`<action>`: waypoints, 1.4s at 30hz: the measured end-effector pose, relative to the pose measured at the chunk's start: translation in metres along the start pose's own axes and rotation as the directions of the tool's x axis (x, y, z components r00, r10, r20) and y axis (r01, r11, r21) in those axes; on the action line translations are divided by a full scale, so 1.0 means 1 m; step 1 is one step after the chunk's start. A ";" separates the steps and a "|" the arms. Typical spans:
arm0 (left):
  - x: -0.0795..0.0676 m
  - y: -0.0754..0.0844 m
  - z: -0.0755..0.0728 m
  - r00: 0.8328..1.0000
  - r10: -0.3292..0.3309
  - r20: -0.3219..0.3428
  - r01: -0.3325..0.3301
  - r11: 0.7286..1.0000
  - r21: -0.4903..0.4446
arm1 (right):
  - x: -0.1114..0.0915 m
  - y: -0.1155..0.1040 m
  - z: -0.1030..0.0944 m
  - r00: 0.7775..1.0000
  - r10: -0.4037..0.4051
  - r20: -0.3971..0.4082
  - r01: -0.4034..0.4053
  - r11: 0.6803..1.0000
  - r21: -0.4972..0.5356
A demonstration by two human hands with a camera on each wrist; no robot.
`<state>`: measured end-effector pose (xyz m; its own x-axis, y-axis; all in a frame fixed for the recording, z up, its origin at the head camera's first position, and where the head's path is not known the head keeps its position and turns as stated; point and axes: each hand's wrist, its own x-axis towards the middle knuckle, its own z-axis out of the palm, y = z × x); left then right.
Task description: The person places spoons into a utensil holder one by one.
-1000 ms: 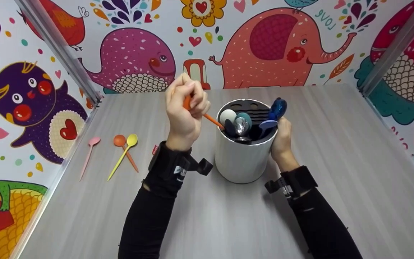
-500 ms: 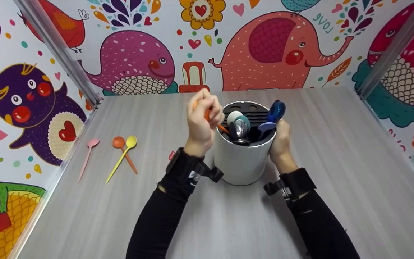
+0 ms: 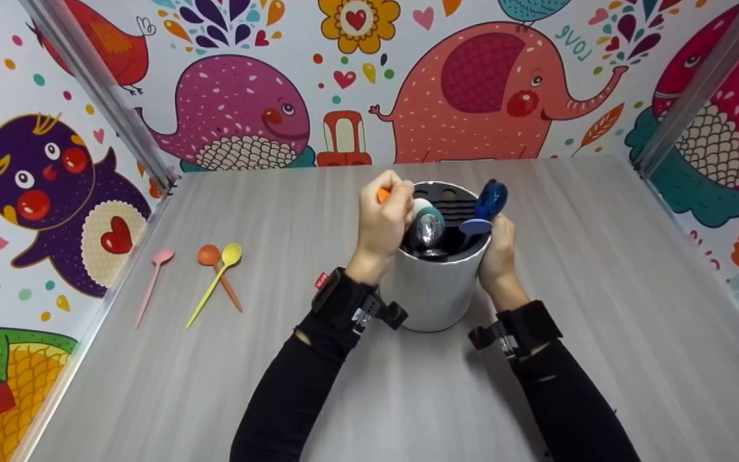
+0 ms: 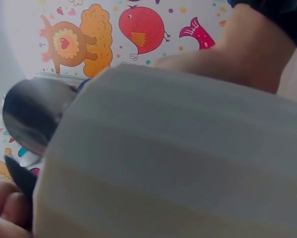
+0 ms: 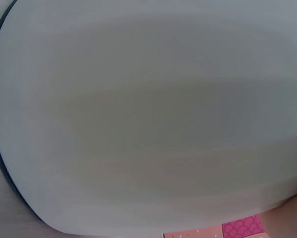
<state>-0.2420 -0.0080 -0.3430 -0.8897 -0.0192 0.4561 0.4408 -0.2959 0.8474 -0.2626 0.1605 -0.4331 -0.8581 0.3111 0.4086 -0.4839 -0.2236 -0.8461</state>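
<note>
In the head view, my left hand (image 3: 383, 221) grips an orange spoon (image 3: 383, 195) over the left rim of a white cylindrical utensil holder (image 3: 437, 295). Only a bit of orange shows above the fist; the rest of the spoon is hidden. My right hand (image 3: 500, 256) holds the holder's right side. Inside the black slotted insert stand a shiny metal spoon (image 3: 430, 230), a teal-headed utensil, a blue-handled utensil (image 3: 491, 199) and a light blue spoon (image 3: 475, 226). Holder wall (image 5: 153, 119) fills most of the right wrist view.
On the table's left lie a pink spoon (image 3: 154, 285), an orange spoon (image 3: 209, 255) and a yellow spoon (image 3: 231, 254) crossing over it. Printed cartoon panels (image 3: 241, 109) with metal corner posts (image 3: 696, 90) border the table at the back and sides.
My left hand has moved right and down to the holder's rim, and the orange spoon's thin handle has gone from sight. My right hand stays on the holder.
</note>
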 end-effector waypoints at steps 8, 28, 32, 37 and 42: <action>0.000 -0.003 0.008 0.998 0.065 0.005 -0.062 0.919 0.390 | 0.000 -0.002 0.001 1.000 0.002 -0.003 -0.002 1.000 -0.007; -0.020 -0.025 0.001 0.945 0.297 0.138 -0.307 0.658 0.688 | -0.001 0.000 0.002 1.000 -0.007 -0.017 0.007 1.000 -0.002; -0.020 -0.032 -0.002 0.913 0.380 0.149 -0.373 0.630 0.681 | -0.002 0.000 0.003 0.999 -0.009 -0.033 0.009 1.000 -0.021; -0.019 -0.038 -0.005 0.868 0.472 0.156 -0.452 0.617 0.645 | -0.002 0.000 0.002 0.999 -0.010 -0.033 0.009 0.999 -0.038; -0.017 -0.039 -0.006 0.859 0.490 0.151 -0.467 0.627 0.624 | -0.002 -0.001 0.002 0.999 -0.013 -0.039 0.011 0.999 -0.047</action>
<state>-0.2451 -0.0014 -0.3856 -0.5299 -0.0174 0.8479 0.7660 0.4192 0.4874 -0.2604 0.1581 -0.4324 -0.8443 0.3495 0.4063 -0.4852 -0.1764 -0.8565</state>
